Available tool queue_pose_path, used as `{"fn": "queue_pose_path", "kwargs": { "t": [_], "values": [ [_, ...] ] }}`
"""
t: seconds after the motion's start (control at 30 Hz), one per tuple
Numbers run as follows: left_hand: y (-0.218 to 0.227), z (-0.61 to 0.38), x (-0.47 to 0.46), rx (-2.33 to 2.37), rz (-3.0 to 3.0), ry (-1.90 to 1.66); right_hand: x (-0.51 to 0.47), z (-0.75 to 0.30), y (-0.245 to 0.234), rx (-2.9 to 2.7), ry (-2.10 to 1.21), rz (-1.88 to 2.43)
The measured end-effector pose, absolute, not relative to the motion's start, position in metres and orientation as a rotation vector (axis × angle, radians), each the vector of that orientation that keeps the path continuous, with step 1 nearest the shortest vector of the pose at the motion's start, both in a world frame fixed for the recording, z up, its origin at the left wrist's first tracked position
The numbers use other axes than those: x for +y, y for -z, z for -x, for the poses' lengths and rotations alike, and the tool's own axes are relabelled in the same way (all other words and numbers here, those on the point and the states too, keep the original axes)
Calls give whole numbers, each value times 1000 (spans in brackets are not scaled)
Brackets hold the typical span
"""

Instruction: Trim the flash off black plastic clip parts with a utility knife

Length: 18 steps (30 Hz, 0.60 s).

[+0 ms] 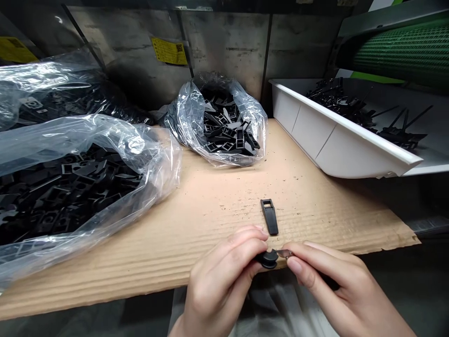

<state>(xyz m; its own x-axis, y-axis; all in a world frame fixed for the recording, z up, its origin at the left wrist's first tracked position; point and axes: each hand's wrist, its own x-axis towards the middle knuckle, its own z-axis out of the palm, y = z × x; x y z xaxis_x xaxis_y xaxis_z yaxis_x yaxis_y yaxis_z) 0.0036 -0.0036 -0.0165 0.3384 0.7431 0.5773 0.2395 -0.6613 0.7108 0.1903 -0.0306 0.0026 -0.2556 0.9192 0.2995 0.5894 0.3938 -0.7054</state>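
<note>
My left hand (220, 276) pinches a small round black plastic part (268, 259) at the near edge of the cardboard sheet (217, 210). My right hand (333, 276) is closed on a small thin metal piece (285, 253) whose tip touches that black part. Just beyond my fingers a flat black plastic clip (269, 216) with a square loop at its far end lies alone on the cardboard.
A big clear bag of black plastic parts (70, 187) fills the left. A smaller open bag (224, 121) sits at the back centre. A white tray (336, 135) with black parts stands at the right, below a green conveyor (403, 51).
</note>
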Motion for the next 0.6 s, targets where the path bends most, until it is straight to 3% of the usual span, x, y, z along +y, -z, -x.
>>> {"fn": "queue_pose_path", "kwargs": {
  "t": [0.3,0.6],
  "values": [
    [12,-3,1,744,-2059,-1233,-13,-205,-21,-2131,-842,1173],
    [8,-4,0,791,-2005,-1247,-13,-210,-29,-2159,-1349,1173]
  ]
}}
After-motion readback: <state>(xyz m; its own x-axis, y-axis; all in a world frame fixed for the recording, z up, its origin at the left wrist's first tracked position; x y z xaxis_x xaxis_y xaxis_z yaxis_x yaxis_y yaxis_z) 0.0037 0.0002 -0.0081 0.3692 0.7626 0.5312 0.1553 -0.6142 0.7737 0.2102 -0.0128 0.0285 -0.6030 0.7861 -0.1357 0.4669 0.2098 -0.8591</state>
